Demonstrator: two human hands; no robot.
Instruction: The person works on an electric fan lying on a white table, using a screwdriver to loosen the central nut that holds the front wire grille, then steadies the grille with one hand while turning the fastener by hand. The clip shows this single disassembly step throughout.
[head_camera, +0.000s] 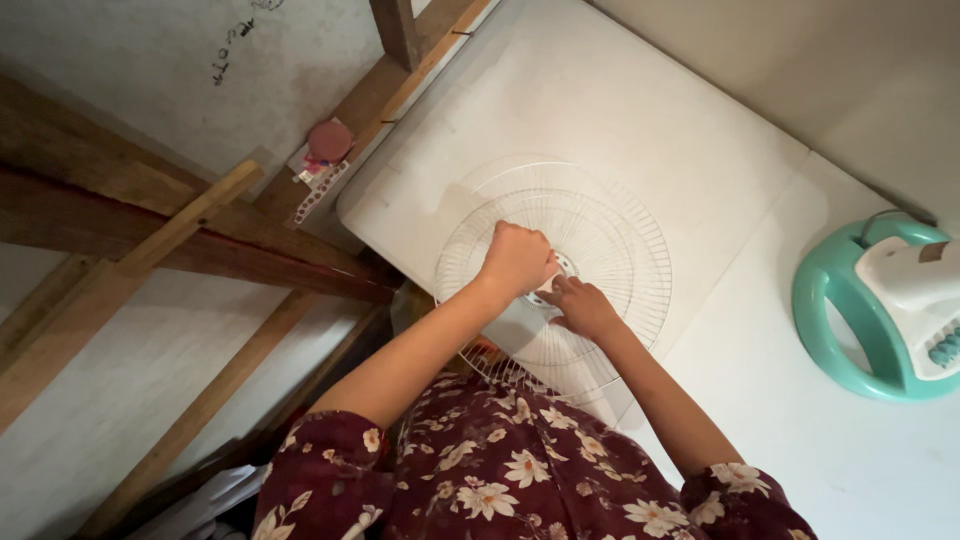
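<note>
A round white wire fan grill lies flat on a white board. My left hand is clenched in a fist over the grill's central hub, with a bit of something white showing under it; I cannot tell what it is. My right hand rests just beside it, fingers stretched onto the wires at the hub. Both forearms reach out from my dark red floral sleeves.
A teal fan base with a white motor housing stands at the right on the white surface. Wooden beams cross at the left. A small round red object sits by the board's left corner.
</note>
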